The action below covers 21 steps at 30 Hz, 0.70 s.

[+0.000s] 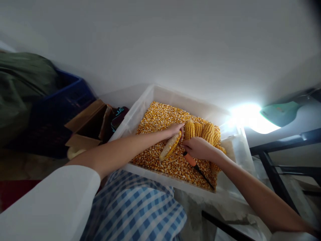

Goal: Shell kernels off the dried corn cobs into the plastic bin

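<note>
A clear tub (pixel 140 110) of loose kernels (pixel 160 117) sits by a white wall (pixel 175 43); left hand (pixel 175 129) grips a cob (pixel 170 146), right hand (pixel 198 147) closes on a screwdriver (pixel 193 163).

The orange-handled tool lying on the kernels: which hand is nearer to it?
Right. The right hand sits directly over the orange-handled tool, at its handle; the left hand is farther up-left, holding a partly shelled cob.

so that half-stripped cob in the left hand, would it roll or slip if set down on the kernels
The half-stripped cob looks stiff and cylindrical, so on a hard surface it would probably roll. On the loose kernels filling the white tub it would more likely settle in. Its bare side looks rough, so the left hand probably grips it without slipping.
</note>
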Tool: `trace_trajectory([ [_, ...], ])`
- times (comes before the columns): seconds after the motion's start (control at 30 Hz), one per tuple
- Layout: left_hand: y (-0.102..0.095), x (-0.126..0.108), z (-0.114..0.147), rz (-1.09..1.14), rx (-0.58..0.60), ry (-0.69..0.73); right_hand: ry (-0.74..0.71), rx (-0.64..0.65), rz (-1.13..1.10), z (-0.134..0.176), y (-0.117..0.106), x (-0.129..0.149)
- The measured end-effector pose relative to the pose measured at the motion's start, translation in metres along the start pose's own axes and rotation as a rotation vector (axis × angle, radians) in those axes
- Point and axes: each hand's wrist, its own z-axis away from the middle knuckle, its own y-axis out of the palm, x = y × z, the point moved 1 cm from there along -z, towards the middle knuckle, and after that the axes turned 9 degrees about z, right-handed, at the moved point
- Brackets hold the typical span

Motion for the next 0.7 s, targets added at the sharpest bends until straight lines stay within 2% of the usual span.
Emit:
trace_trajectory([
  [0.4,-0.001,0.002,-0.001,-0.001,0.016,-0.005,0.006,0.001,0.014,-0.001,-0.001,0.002],
  [0.7,-0.003,0.004,-0.002,0.005,0.045,-0.012,-0.110,0.036,-0.001,-0.007,0.017,0.022],
])
